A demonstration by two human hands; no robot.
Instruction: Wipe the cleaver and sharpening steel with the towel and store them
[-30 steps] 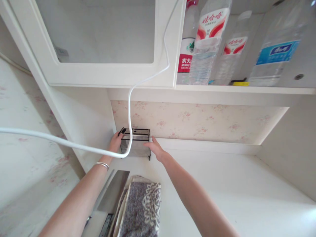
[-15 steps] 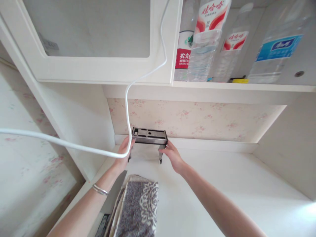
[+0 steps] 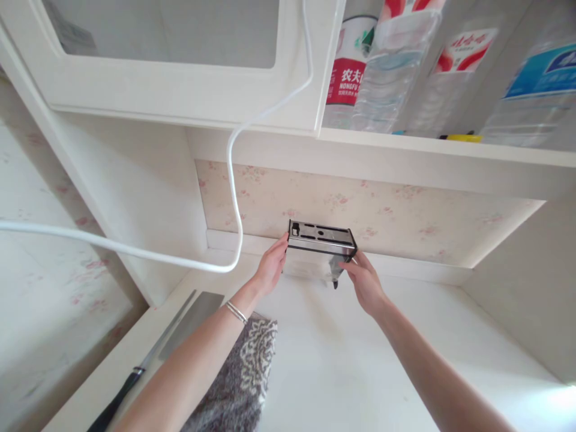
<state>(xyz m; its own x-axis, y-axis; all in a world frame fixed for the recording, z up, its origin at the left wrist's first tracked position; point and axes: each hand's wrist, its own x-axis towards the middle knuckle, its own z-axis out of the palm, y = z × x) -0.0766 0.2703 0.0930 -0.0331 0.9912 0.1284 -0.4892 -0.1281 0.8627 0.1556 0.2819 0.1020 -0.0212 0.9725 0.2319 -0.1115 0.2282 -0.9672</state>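
Slotted metal rack (image 3: 320, 235), boxy, farther R now, btwn hands (image 3: 272, 264).

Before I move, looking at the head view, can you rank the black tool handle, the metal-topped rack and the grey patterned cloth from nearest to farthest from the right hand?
From the right hand:
1. Metal-topped rack: its right end is at the fingers.
2. Grey patterned cloth: lower left.
3. Black tool handle: far lower left, beyond the cloth.
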